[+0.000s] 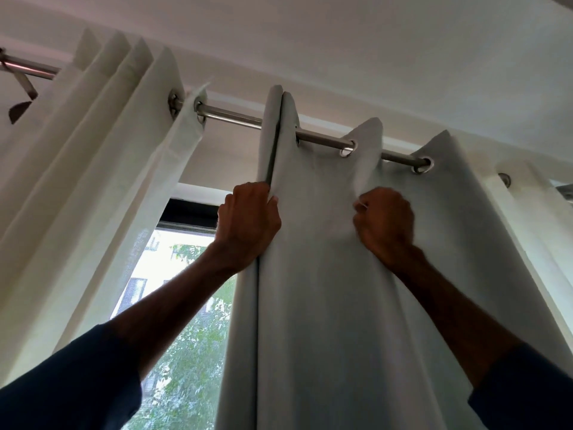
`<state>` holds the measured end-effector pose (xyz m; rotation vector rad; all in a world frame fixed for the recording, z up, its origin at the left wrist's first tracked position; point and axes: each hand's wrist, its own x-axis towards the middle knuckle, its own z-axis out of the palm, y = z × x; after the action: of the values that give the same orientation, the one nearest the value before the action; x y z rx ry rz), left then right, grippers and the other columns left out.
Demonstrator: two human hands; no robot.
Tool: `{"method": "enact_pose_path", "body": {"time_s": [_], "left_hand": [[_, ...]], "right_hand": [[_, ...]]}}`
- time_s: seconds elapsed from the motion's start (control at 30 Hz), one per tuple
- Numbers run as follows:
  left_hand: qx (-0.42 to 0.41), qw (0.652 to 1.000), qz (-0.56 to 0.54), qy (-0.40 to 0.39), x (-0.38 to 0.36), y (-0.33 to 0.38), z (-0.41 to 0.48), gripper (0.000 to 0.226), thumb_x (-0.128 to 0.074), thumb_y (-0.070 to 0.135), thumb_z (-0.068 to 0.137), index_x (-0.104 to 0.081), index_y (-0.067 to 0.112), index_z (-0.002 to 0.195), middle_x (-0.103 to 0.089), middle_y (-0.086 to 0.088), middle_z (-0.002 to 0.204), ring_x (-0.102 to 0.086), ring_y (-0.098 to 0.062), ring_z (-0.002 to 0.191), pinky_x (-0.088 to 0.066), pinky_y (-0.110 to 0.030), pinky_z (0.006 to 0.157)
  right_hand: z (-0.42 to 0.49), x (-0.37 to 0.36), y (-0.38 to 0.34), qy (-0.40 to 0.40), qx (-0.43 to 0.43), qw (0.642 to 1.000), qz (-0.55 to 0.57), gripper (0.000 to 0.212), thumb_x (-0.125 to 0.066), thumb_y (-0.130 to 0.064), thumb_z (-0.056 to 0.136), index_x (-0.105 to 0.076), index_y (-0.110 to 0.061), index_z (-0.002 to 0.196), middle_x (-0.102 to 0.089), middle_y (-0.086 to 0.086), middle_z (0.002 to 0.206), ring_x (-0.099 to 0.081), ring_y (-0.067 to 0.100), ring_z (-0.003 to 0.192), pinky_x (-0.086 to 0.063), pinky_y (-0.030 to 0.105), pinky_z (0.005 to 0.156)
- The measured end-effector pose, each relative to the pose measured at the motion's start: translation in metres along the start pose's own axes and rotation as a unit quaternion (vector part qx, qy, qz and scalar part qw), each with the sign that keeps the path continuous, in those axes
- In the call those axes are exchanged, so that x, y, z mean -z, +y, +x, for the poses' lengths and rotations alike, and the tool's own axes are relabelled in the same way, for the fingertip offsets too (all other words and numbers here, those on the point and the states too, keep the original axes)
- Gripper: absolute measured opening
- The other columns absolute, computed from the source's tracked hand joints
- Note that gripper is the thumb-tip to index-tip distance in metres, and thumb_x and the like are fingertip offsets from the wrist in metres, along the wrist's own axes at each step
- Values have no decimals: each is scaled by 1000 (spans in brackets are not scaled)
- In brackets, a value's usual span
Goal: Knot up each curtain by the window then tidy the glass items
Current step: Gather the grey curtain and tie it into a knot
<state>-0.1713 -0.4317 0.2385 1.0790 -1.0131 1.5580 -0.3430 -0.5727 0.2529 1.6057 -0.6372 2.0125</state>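
Note:
A pale grey-blue curtain [335,305] hangs by metal eyelets from a steel rod [235,118] high above me. My left hand [249,223] grips the curtain's folded left edge, fingers curled round the fold. My right hand [384,223] clutches a bunch of the same curtain further right, just below the eyelets. A sheer white curtain [102,169] hangs gathered in pleats at the left on the same rod. No glass items are in view.
The window [179,305] shows between the two curtains, with trees and a building outside. Another white sheer panel [539,237] hangs at the far right. A brown strap [23,97] dangles from the rod at the far left. The ceiling is close above.

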Motion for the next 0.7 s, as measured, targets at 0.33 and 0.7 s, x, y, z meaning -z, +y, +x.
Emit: {"method": "enact_pose_path", "body": {"time_s": [0.33,0.7], "left_hand": [[-36,994,1,-106,-1,-40,28,33,-47,45,79,-55,14,70,-59,-12,72,-61,-41,80,-35,-35,63],[-83,991,104,-13,-4,-1,-12,28,-56,25,88,-45,14,64,-59,-18,72,-58,-44,69,-42,-41,58]], "right_hand": [[-3,-27,-126,-2,99,976,193,13,-62,-18,83,-74,-14,82,-70,10,89,-65,31,86,-48,38,76],[-45,-17,-74,1,47,982,181,28,-61,-25,83,-47,-18,61,-65,10,77,-62,35,78,-28,31,61]]}}
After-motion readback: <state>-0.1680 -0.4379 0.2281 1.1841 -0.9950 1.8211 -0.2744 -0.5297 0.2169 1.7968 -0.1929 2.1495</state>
